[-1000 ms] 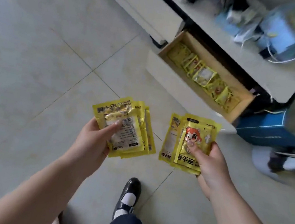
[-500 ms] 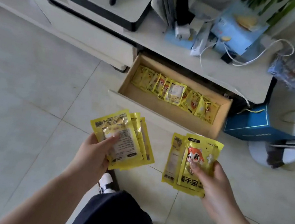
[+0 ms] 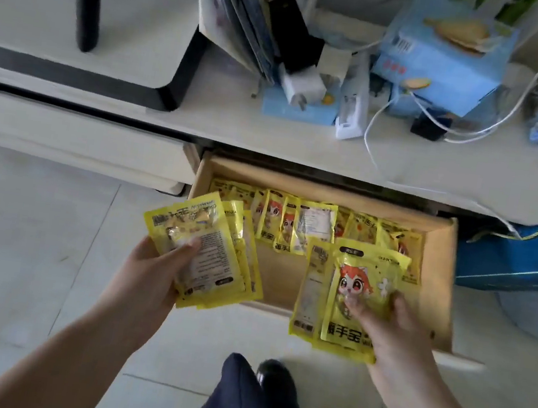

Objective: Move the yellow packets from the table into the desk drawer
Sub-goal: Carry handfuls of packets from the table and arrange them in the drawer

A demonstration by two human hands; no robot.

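Looking down from the head camera, the left hand (image 3: 151, 267) grips a fanned stack of yellow packets (image 3: 209, 250), thumb pressed across the top one, which shows its printed back. The stack hangs over the front left corner of the open desk drawer (image 3: 435, 289). Across from it, the right hand (image 3: 392, 328) pinches a second stack of packets (image 3: 351, 295), thumb on the cartoon face of the front packet, fingers curled behind. This stack overlaps the drawer's front edge. Just beyond both hands, a row of packets in the drawer (image 3: 309, 226) leans along its back wall, most facing forward. Farther past the hands, on the white desk top (image 3: 438, 172), sit a blue box (image 3: 444, 55), a white charger (image 3: 303, 86) and a white cable (image 3: 500, 122). To the right of the right hand stands a blue bag (image 3: 511, 265). Below the hands, a dark trouser leg (image 3: 243, 404) and a black shoe (image 3: 274, 376) show over the tiled floor (image 3: 28, 256).
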